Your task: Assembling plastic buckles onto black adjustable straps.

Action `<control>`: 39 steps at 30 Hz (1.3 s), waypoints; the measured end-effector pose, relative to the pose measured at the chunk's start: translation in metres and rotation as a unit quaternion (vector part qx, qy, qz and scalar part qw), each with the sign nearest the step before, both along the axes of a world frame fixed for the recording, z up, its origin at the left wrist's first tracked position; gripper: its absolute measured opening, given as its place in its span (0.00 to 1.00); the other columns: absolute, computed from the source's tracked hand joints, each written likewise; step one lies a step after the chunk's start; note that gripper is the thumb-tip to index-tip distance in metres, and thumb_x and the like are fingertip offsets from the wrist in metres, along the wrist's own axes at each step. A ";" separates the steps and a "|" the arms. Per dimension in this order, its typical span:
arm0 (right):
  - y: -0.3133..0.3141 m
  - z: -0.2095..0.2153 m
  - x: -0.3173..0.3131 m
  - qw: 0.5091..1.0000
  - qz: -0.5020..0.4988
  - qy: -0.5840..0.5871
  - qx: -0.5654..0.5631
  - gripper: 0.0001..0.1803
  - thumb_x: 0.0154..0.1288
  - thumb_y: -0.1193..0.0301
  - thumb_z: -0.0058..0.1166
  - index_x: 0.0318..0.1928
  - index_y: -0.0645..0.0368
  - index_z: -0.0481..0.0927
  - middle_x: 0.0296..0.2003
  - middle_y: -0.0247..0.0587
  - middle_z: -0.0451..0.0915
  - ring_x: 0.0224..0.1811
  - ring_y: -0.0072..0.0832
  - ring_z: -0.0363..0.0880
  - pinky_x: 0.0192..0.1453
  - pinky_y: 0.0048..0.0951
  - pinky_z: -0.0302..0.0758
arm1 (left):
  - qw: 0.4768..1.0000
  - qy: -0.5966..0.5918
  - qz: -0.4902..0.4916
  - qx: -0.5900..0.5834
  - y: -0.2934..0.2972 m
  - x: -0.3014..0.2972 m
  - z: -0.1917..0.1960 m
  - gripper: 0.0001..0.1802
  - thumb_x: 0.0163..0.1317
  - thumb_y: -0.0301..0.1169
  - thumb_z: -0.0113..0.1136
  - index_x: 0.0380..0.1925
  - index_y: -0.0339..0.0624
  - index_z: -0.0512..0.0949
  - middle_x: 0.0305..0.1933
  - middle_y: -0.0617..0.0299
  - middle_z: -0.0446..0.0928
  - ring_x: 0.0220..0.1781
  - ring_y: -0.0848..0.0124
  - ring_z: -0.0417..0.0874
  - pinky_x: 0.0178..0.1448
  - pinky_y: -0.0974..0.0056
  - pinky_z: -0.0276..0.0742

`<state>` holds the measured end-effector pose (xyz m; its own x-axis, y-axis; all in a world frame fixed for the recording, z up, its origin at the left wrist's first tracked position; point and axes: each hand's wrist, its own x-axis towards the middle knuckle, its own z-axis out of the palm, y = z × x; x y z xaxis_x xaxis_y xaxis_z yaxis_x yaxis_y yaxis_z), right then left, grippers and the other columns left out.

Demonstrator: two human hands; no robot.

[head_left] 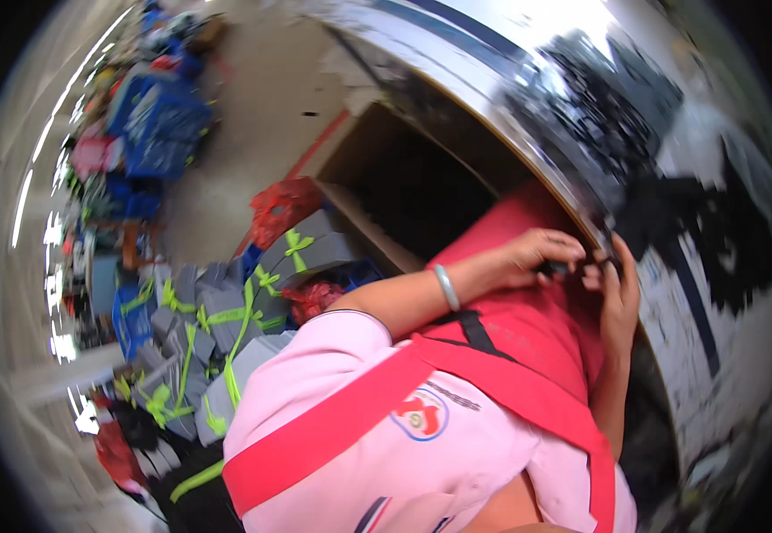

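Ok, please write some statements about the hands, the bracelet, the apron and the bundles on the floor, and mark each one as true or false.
1. Both hands meet at the edge of the shiny metal surface. True: the left hand and the right hand are close together there, around a small dark thing too blurred to name.
2. The pale bracelet is on the right wrist. False: it is on the left wrist.
3. The apron is blue. False: it is red, over a pink shirt.
4. The grey bundles on the floor are tied with yellow-green straps. True.
5. The blue crate rests on the metal surface. False: it stands on the floor, far to the left.
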<state>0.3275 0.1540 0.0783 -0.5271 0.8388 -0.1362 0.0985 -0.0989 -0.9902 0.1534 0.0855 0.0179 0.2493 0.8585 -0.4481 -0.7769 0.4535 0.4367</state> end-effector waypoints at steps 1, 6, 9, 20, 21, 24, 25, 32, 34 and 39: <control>0.000 0.001 -0.004 0.999 -0.004 0.016 -0.031 0.17 0.75 0.74 0.44 0.60 0.63 0.69 0.40 0.39 0.79 0.36 0.18 0.78 0.37 0.18 0.76 | 1.000 0.015 0.007 0.005 -0.001 -0.004 0.003 0.11 0.62 0.30 0.62 0.44 0.42 0.77 0.31 0.62 0.80 0.28 0.73 0.82 0.19 0.75 0.64; 0.017 -0.005 0.001 0.995 -0.011 0.017 -0.096 0.11 0.72 0.72 0.50 0.49 0.66 0.74 0.37 0.41 0.80 0.31 0.23 0.82 0.31 0.18 0.78 | 0.996 -0.088 0.026 0.013 0.007 -0.024 -0.002 0.12 0.65 0.30 0.58 0.48 0.42 0.75 0.36 0.57 0.81 0.36 0.62 0.86 0.21 0.71 0.72; 0.020 -0.013 0.008 0.988 -0.035 0.062 -0.139 0.11 0.70 0.70 0.54 0.45 0.66 0.77 0.34 0.38 0.80 0.30 0.21 0.81 0.32 0.18 0.78 | 0.994 -0.107 0.013 -0.008 0.015 -0.017 0.011 0.14 0.68 0.36 0.55 0.49 0.42 0.75 0.37 0.58 0.80 0.38 0.62 0.84 0.24 0.69 0.75; -0.001 -0.037 0.004 0.887 0.000 0.221 -0.405 0.14 0.73 0.69 0.49 0.54 0.61 0.73 0.34 0.32 0.77 0.29 0.16 0.76 0.32 0.18 0.77 | 0.873 0.418 0.081 0.237 0.011 0.015 0.007 0.10 0.61 0.23 0.63 0.43 0.38 0.83 0.27 0.72 0.74 0.24 0.83 0.71 0.28 0.77 0.65; -0.004 -0.034 0.003 0.888 -0.016 0.206 -0.411 0.13 0.74 0.70 0.46 0.54 0.61 0.72 0.33 0.34 0.77 0.28 0.16 0.75 0.32 0.19 0.78 | 0.875 0.415 0.080 0.238 0.012 0.014 0.005 0.10 0.61 0.23 0.63 0.43 0.38 0.83 0.27 0.72 0.74 0.24 0.83 0.71 0.28 0.77 0.65; 0.001 -0.019 0.010 0.970 0.042 0.033 -0.236 0.12 0.74 0.71 0.45 0.53 0.61 0.73 0.32 0.34 0.77 0.28 0.16 0.75 0.34 0.19 0.78 | 0.870 0.435 0.038 0.229 0.014 0.007 0.007 0.06 0.60 0.25 0.65 0.37 0.37 0.83 0.27 0.74 0.74 0.26 0.84 0.71 0.31 0.78 0.66; 0.003 -0.009 0.015 0.989 0.025 -0.035 -0.138 0.09 0.72 0.72 0.47 0.49 0.61 0.75 0.31 0.34 0.77 0.28 0.17 0.76 0.35 0.20 0.77 | 0.884 0.429 0.011 0.183 0.015 0.004 0.015 0.06 0.60 0.26 0.66 0.36 0.37 0.83 0.27 0.75 0.75 0.26 0.85 0.70 0.31 0.78 0.65; 0.043 -0.018 0.043 0.895 0.009 -0.263 0.361 0.16 0.57 0.70 0.62 0.48 0.54 0.80 0.41 0.40 0.77 0.49 0.40 0.74 0.53 0.35 0.72 | 0.919 0.378 -0.025 0.109 0.015 -0.002 0.016 0.06 0.60 0.28 0.67 0.33 0.37 0.83 0.25 0.76 0.75 0.26 0.88 0.68 0.29 0.79 0.61; 0.040 -0.028 0.036 0.867 0.004 -0.305 0.395 0.17 0.58 0.68 0.63 0.48 0.54 0.80 0.46 0.40 0.75 0.52 0.39 0.73 0.55 0.35 0.71 | 0.915 0.386 -0.029 0.119 0.015 -0.001 0.013 0.06 0.60 0.28 0.67 0.33 0.37 0.83 0.25 0.76 0.75 0.26 0.88 0.68 0.28 0.79 0.61; 0.042 -0.042 0.029 0.886 -0.046 -0.297 0.352 0.17 0.57 0.67 0.63 0.47 0.54 0.81 0.44 0.39 0.75 0.49 0.39 0.73 0.53 0.37 0.71 | 0.921 0.374 -0.016 0.105 0.017 -0.001 0.014 0.06 0.60 0.29 0.67 0.33 0.37 0.83 0.24 0.77 0.74 0.24 0.89 0.67 0.26 0.79 0.59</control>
<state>0.3565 0.1957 0.0363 -0.4625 0.8620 0.2073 0.6470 0.4880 -0.5859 0.1527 0.1021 0.0321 -0.0342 0.9436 -0.3294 -0.2107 0.3154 0.9253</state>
